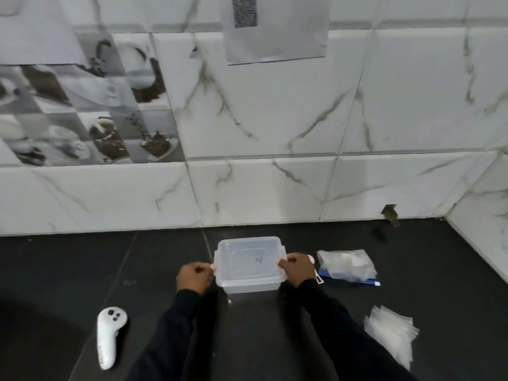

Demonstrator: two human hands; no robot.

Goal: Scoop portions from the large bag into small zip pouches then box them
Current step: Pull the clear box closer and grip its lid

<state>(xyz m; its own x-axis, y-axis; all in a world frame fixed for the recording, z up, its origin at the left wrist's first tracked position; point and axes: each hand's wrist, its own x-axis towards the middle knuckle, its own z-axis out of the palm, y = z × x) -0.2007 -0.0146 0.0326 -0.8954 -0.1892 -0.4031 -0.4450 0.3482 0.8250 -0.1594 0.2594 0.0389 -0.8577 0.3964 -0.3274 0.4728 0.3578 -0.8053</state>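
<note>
Both hands are on the clear box (248,264), which sits lid-on at the centre of the black counter (165,257), a little out from the tiled wall (275,188).

Left hand (193,277): forearm comes in from the bottom edge in a dark sleeve. The fingers are curled and the thumb tip presses the tab on the box's left rim. It grips that side, knuckles up.

Right hand (297,268): arm angles in from lower right, wrist about level. The thumb lies on top of the lid's right edge and the other fingers wrap down over the rim — a firm grip on the right side. The fingertips below the rim are hidden.

The box looks upright and flat on the counter; whether it holds anything is unclear through the cloudy plastic.

The large bag (347,266) lies flat just right of the right hand, clear with white contents and a blue strip along its near edge. The stack of small zip pouches (390,331) is nearer the camera on the right — well apart from the box.

A white handheld controller (108,336) lies at lower left. A sheet of paper (275,37) with a blurred code hangs on the wall above.
</note>
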